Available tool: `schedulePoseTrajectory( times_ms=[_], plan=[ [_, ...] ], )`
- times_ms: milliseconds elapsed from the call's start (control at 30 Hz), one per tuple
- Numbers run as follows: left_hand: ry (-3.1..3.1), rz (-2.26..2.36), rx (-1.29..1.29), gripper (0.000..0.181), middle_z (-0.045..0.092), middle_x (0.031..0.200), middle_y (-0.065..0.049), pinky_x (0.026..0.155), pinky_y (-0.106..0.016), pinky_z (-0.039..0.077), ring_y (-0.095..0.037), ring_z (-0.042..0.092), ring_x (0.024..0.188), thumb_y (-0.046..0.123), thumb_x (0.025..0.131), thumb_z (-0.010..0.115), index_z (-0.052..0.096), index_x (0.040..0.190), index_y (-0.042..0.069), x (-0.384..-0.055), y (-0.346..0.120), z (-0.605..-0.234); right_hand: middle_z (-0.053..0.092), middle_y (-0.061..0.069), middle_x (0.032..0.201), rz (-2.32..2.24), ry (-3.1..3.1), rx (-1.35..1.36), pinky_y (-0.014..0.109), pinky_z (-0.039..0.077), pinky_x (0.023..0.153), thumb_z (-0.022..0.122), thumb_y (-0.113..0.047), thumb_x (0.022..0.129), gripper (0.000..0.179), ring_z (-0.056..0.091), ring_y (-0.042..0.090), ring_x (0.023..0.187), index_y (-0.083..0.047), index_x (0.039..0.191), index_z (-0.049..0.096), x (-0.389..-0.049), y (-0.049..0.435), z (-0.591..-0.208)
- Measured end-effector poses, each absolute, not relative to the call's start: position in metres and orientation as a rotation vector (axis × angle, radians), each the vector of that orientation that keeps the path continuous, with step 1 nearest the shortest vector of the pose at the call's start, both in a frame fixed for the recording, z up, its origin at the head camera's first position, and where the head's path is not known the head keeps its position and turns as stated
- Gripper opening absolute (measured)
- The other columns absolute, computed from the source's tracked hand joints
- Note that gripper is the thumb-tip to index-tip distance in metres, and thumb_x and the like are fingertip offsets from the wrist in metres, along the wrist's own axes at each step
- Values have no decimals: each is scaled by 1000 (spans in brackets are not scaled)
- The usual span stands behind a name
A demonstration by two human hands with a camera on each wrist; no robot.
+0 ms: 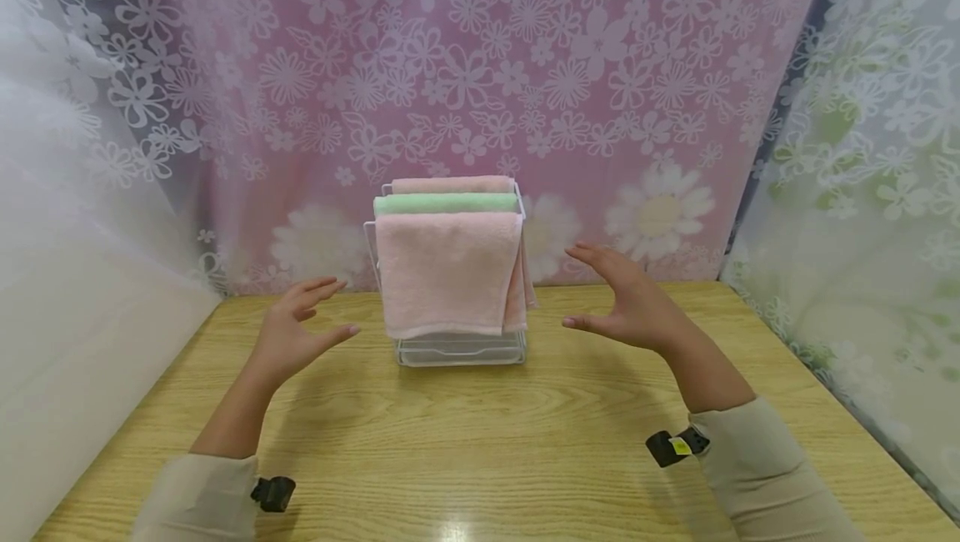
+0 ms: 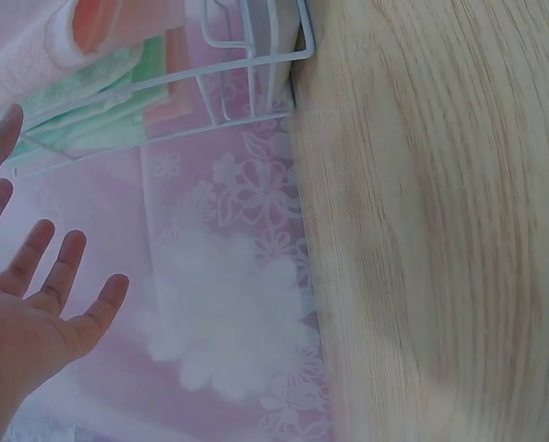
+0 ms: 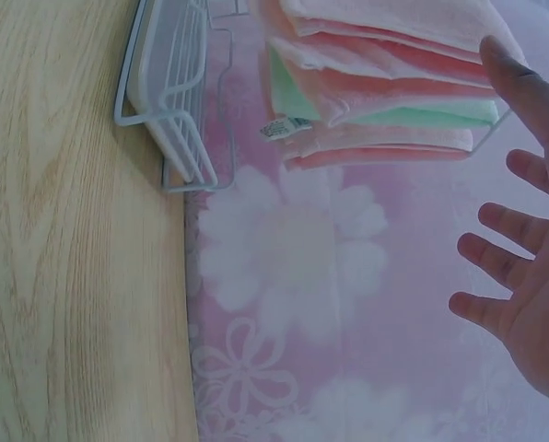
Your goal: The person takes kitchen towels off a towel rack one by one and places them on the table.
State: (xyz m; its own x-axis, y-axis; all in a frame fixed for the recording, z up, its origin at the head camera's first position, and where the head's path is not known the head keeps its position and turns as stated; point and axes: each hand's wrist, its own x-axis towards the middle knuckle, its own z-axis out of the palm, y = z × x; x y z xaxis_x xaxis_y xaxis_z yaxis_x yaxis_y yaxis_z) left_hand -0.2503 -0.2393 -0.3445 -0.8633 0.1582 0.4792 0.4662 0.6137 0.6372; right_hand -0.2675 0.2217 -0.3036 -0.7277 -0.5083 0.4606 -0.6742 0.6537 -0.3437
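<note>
A white wire rack (image 1: 461, 363) stands on the table with three folded towels hung over its bars. The front pink towel (image 1: 448, 275) hangs lowest in view, a green towel (image 1: 446, 203) is behind it, and another pink towel (image 1: 450, 184) hangs at the back. To the rack's left my left hand (image 1: 294, 338) is held in the air, fingers spread and thumb toward the towels. My right hand (image 1: 633, 304) mirrors it on the right side, apart from the rack. Neither hand holds anything. A small label (image 3: 286, 128) sticks out from the towels in the right wrist view.
The rack's base holds a pale tray (image 3: 155, 69). Under everything lies a wood-grain table (image 1: 450, 442). A pink flowered curtain (image 1: 480, 67) hangs right behind the table, with white sheets (image 1: 82, 233) at the left and a flowered one (image 1: 862, 217) at the right.
</note>
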Motion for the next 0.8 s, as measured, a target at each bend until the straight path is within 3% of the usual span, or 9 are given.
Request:
schedulePoseTrajectory(
  times_ms=[333,800],
  plan=[
    [-2425,-1209,-491,61,50,139,-13,98,-56,44,-34,48,124,21,82,81,57,137,10,-254,-229,-341,33,13,154,793,-2510,972,65,28,105,84,-32,78,89,27,39,141,-13,150,37,-266,213,-297],
    [-2300,-1558,-430,53,58,134,-9,98,-48,46,-28,58,117,17,84,80,60,131,4,-264,-210,-335,37,13,152,832,-2447,974,65,32,103,83,-28,80,83,32,39,138,-15,149,39,-269,198,-285]
  ],
)
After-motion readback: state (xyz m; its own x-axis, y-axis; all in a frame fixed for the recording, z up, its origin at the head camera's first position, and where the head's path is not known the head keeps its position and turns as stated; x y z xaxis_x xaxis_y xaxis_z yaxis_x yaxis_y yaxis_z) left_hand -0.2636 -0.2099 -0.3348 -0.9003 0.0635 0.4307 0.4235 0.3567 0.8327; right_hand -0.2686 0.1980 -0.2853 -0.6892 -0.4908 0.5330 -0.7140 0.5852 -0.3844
